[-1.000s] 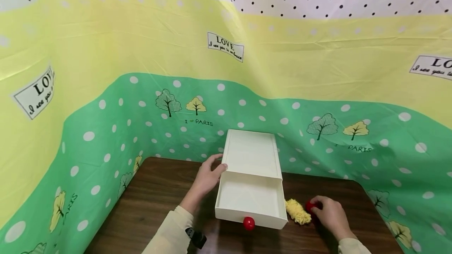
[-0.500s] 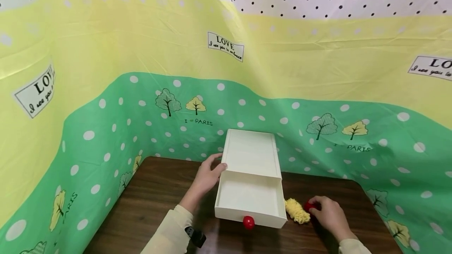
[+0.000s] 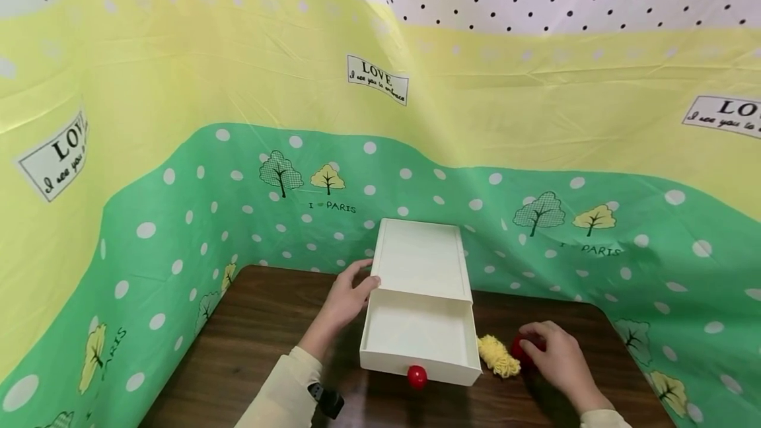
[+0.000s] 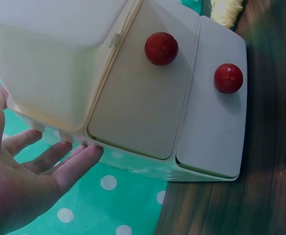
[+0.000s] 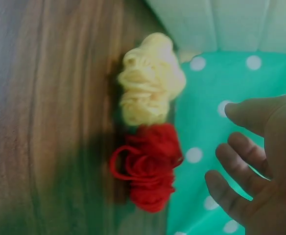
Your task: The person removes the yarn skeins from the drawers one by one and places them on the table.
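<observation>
A white drawer cabinet (image 3: 422, 259) stands on the table with its top drawer (image 3: 419, 332) pulled out, showing a bare white inside. My left hand (image 3: 346, 296) rests against the cabinet's left side; in the left wrist view its fingers (image 4: 77, 166) are fairly straight and touch the side wall. To the right of the cabinet lie a yellow yarn bundle (image 3: 499, 356) and a red yarn bundle (image 5: 152, 166), end to end. Over the red bundle, my right hand (image 3: 559, 358) has its fingers loosely bent. A gap separates them from the yarn in the right wrist view.
Two lower drawers with red knobs (image 4: 161, 48) are closed. Another red knob (image 3: 417, 376) sits on the pulled-out drawer's front. The dark wooden table (image 3: 267, 322) meets a green and yellow curtain (image 3: 297, 170) behind and at both sides.
My right hand has let go of the red yarn bundle and lifted slightly from it. My left hand and the cabinet keep their places; the head view has shifted slightly.
</observation>
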`<state>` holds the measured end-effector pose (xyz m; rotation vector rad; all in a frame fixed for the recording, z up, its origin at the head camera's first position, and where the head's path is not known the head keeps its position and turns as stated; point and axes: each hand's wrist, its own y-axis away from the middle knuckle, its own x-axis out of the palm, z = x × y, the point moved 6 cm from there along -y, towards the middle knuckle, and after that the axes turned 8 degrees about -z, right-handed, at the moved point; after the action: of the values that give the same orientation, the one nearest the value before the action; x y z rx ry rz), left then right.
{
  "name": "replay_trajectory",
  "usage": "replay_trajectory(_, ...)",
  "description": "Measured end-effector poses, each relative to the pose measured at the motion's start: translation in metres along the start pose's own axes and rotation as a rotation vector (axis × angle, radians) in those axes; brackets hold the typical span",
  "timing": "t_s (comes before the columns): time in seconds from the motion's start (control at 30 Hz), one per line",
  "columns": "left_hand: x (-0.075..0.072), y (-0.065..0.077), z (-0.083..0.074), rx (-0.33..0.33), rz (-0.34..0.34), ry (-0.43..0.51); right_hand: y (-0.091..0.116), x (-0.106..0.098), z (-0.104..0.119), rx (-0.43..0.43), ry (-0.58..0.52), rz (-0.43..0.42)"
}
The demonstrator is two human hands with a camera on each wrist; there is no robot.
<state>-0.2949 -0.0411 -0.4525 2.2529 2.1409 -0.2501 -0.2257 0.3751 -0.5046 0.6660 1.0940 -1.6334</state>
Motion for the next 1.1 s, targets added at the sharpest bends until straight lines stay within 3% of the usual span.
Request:
replay_trajectory(0.33,0.002,0.001,-0.002,0.005,0.001,0.014,0.004,-0.030,0.051,-0.125,-0.041,-0.182)
replay_trajectory(0.8,0.002,0.001,-0.004,-0.010,-0.019,-0.016,0.018,-0.063,0.123,-0.271,-0.204,-0.268)
replay_trajectory(1.1,0.001,0.001,0.000,-0.016,-0.035,-0.030,0.032,-0.073,0.154,-0.298,-0.257,-0.243)
